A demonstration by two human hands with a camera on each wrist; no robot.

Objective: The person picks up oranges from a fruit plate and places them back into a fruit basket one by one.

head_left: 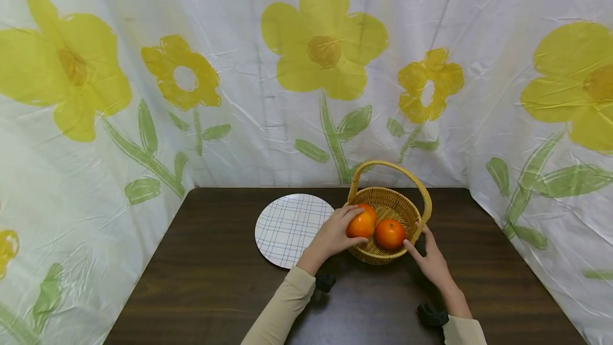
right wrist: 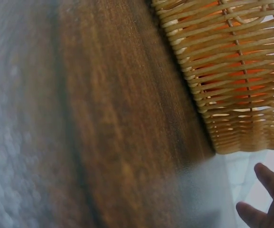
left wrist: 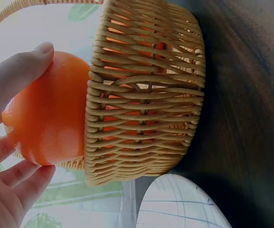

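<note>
A wicker basket (head_left: 378, 257) with an arched handle stands on the table and holds oranges. My left hand (head_left: 337, 231) grips an orange (head_left: 360, 226) at the basket's left rim, thumb and fingers around it. In the left wrist view, that orange (left wrist: 51, 111) sits at rim height, partly hidden by the woven wall. A second orange (head_left: 390, 234) lies inside, and another orange (head_left: 369, 209) shows partly behind the held one. My right hand (head_left: 433, 260) holds the basket's right rim near the handle's base. In the right wrist view its fingers spread by the woven wall, the thumb hidden.
A round white plate (head_left: 282, 228) with a blue grid pattern lies left of the basket, close to it and partly behind my left hand. The dark wooden table (head_left: 201, 281) ends at a white curtain (head_left: 249, 137) with yellow flowers at the back and sides.
</note>
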